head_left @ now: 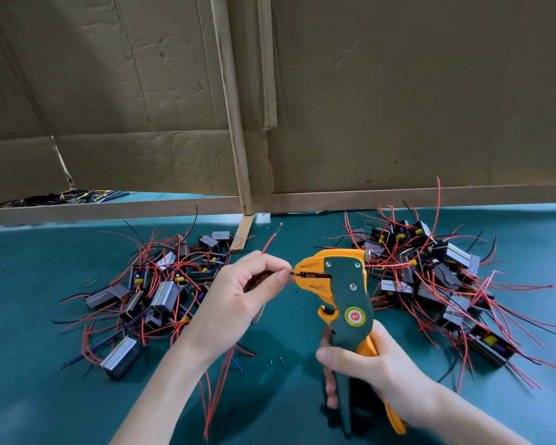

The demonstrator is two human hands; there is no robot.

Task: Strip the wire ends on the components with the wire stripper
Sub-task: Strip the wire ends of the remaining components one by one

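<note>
Centrally, the wire stripper (344,293) stands upright above the near middle of the table, its orange nose pointing left so a dark wire end (289,273) can feed straight in. The left hand (238,297) pinches that wire between thumb and forefinger just beside the nose to steady it. A thin, springy red wire (272,239) pokes up from the fist. The right hand (373,374) wraps both hard plastic handles, ready to squeeze. Boxy grey components lie tangled in a left pile (154,284) and a right pile (430,274) on the soft green mat (45,396), probably sorted by whether they are stripped.
</note>
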